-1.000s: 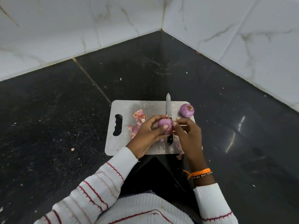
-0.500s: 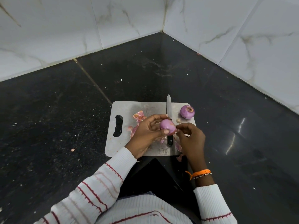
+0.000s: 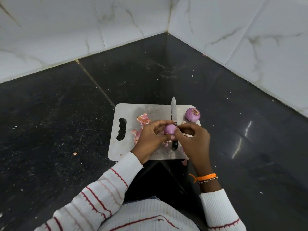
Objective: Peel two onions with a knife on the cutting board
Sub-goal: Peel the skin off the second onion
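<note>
left hand [image 3: 150, 136] cups the onion [image 3: 170, 129] over the cutting board [image 3: 128, 110] | right hand [image 3: 193, 139] now pinching at its top, was off it half a sec ago, so last skin bits going imo | knife [image 3: 173, 112] flat on board, unmoved | second onion [image 3: 192, 114] far right corner, looks peeled

A small, round, peeled purple onion [image 3: 170, 129] is held above a grey metal rectangular cutting board [image 3: 128, 147]. A black-handled, steel-bladed knife [image 3: 173, 112] lies flat on the board, tip pointing away. A second peeled purple onion [image 3: 192, 114] rests at the board's far right corner.
</note>
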The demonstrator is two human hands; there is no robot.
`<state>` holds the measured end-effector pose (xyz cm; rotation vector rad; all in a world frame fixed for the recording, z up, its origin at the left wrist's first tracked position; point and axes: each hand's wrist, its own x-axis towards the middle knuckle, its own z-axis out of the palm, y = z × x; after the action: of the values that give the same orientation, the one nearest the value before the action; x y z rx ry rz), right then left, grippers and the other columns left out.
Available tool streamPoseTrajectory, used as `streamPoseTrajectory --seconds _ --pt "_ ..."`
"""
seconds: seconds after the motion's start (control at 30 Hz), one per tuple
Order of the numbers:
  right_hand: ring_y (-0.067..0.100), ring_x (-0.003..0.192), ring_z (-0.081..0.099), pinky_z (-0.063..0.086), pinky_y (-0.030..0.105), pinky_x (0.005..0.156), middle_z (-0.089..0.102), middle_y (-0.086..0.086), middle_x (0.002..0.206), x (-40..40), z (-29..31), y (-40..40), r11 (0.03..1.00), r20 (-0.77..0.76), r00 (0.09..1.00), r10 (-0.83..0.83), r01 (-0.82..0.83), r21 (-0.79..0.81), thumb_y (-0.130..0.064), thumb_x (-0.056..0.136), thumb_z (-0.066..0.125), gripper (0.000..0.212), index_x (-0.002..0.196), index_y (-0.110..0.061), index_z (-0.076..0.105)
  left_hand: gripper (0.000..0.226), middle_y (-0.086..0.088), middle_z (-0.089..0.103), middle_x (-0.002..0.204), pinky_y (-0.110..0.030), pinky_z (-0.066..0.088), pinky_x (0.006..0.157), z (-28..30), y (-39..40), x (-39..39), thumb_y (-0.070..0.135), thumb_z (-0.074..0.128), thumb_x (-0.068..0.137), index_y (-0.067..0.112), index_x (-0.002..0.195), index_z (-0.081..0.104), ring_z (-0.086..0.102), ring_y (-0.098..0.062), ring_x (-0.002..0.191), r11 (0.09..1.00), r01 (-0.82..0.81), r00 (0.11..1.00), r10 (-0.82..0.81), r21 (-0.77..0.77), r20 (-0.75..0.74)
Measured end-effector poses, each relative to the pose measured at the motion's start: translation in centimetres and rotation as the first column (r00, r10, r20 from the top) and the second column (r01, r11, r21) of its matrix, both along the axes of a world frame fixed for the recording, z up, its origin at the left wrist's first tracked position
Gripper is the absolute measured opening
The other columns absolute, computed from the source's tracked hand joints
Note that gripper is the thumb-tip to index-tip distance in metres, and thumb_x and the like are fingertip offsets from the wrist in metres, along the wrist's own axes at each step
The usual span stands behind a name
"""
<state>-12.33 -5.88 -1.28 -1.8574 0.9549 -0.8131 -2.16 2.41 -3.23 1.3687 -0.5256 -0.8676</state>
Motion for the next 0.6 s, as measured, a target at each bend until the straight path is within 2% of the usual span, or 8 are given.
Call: streamPoseTrajectory --seconds 0.1,0.23,0.3,0.37,0.43,0.47,0.6 --pt "0.001 0.064 0.063 0.046 0.007 0.063 0.065 -0.014 0.064 -0.09 -0.17 -0.20 1.000 -0.014 1.000 -0.004 0.004 -0.016 -0.009 0.072 0.072 0.010 0.072 -0.019 0.069 0.048 -0.004 0.070 0.112 -0.035 0.052 0.096 -0.10 -0.02 -0.11 -0.011 0.075 0.069 0.009 0.111 0.067 0.066 -0.015 0.106 1.000 -0.001 1.000 0.001 0.002 0.007" --pt "0.003 0.064 0.063 0.047 0.008 0.063 0.067 -0.008 0.066 -0.29 -0.63 -0.56 0.999 -0.030 0.999 -0.028 0.027 -0.018 0.001 0.072 0.066 0.019 0.073 -0.017 0.071 0.048 -0.005 0.070 0.113 -0.039 0.051 0.097 -0.14 -0.02 -0.14 -0.010 0.075 0.069 0.009 0.112 0.066 0.065 -0.017 0.107 1.000 0.007 1.000 -0.007 -0.001 -0.015" --pt "0.008 0.068 0.066 0.052 0.016 0.069 0.069 -0.006 0.069 -0.41 -0.83 -0.72 0.999 -0.010 0.999 -0.037 0.037 0.023 0.003 0.075 0.063 0.022 0.074 -0.018 0.071 0.048 -0.005 0.069 0.114 -0.039 0.050 0.098 -0.07 0.02 -0.12 -0.009 0.075 0.069 0.009 0.112 0.066 0.065 -0.016 0.108 1.000 0.011 1.000 -0.011 0.000 -0.018" --pt "0.015 0.075 0.068 0.056 0.031 0.075 0.070 -0.003 0.074 -0.51 -0.96 -0.87 0.994 0.024 0.999 -0.049 0.046 0.094 0.002 0.079 0.060 0.024 0.075 -0.020 0.071 0.048 -0.004 0.069 0.114 -0.039 0.050 0.098 -0.06 0.04 -0.09 -0.009 0.075 0.069 0.009 0.112 0.066 0.065 -0.016 0.108 1.000 0.010 1.000 -0.010 0.001 -0.018" --pt "0.018 0.077 0.068 0.057 0.039 0.077 0.071 -0.002 0.076 -0.46 -0.91 -0.84 0.992 0.038 0.998 -0.054 0.049 0.120 -0.004 0.082 0.062 0.018 0.077 -0.019 0.071 0.048 -0.005 0.069 0.114 -0.040 0.050 0.098 -0.09 0.03 -0.10 -0.009 0.075 0.069 0.008 0.113 0.066 0.065 -0.017 0.107 1.000 -0.001 1.000 0.001 0.008 -0.012" --pt "0.017 0.075 0.068 0.057 0.037 0.075 0.071 -0.003 0.074 -0.36 -0.77 -0.71 0.992 0.039 0.998 -0.047 0.042 0.117 -0.008 0.082 0.064 0.014 0.077 -0.019 0.071 0.048 -0.006 0.069 0.114 -0.041 0.051 0.097 -0.08 0.02 -0.10 -0.009 0.075 0.069 0.008 0.112 0.066 0.065 -0.017 0.107 1.000 -0.008 1.000 0.008 0.011 -0.003" --pt "0.002 0.065 0.063 0.049 0.015 0.067 0.066 -0.013 0.066 0.03 -0.11 0.05 1.000 -0.001 1.000 -0.012 0.012 0.020 -0.012 0.076 0.071 0.008 0.072 -0.019 0.069 0.045 -0.003 0.070 0.112 -0.041 0.052 0.095 -0.05 -0.05 -0.06 -0.006 0.076 0.069 0.012 0.110 0.068 0.065 -0.018 0.107 0.999 -0.027 0.999 0.026 0.026 0.043"
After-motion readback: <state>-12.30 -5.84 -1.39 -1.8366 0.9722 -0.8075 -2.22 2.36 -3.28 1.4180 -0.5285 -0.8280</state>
